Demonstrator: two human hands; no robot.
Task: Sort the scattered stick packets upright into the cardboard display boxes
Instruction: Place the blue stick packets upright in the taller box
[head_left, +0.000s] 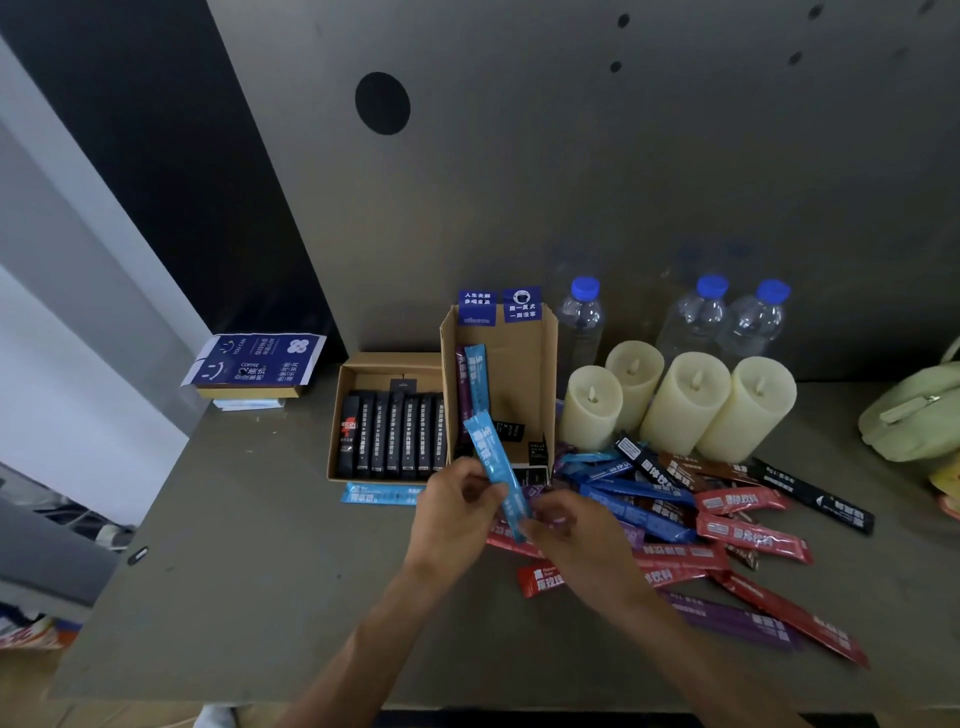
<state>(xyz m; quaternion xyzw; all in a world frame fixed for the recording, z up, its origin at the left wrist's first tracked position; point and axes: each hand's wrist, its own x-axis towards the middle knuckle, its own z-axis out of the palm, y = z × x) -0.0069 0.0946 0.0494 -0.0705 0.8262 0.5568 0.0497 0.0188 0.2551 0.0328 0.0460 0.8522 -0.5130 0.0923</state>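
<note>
1. Far-left corner of the tabletop (234, 571): a stack of flattened blue cartons (254, 364), lying flat.
2. Back edge, left of centre: low cardboard box (387, 359) holding black packets (395, 434) in a row, side by side.
3. Just in front of the low cardboard box: one flat light-blue packet (382, 493) lying on the tabletop.
4. Tall cardboard box (524, 374), touching the right side of the low one. A purple packet (461, 384) and a blue packet (477, 376) stand upright against its left wall.
5. Left hand (452, 514): fingers curled round the middle of the held packet (493, 467). This one is light blue, tilted and off the tabletop, with its upper end in front of the tall box's opening.
6. Right hand (576, 535): pinches the lower end of the same held packet. The two hands are close together.
7. Right of the hands: loose pile (727, 525) of red, blue, purple, brown and black stick packets, lying flat and overlapping.
8. Behind the pile: four cream candles (685, 400). Behind those, at the back edge, three water bottles (696, 317) with blue caps.
9. Right edge: pale green bag (914, 415).
</note>
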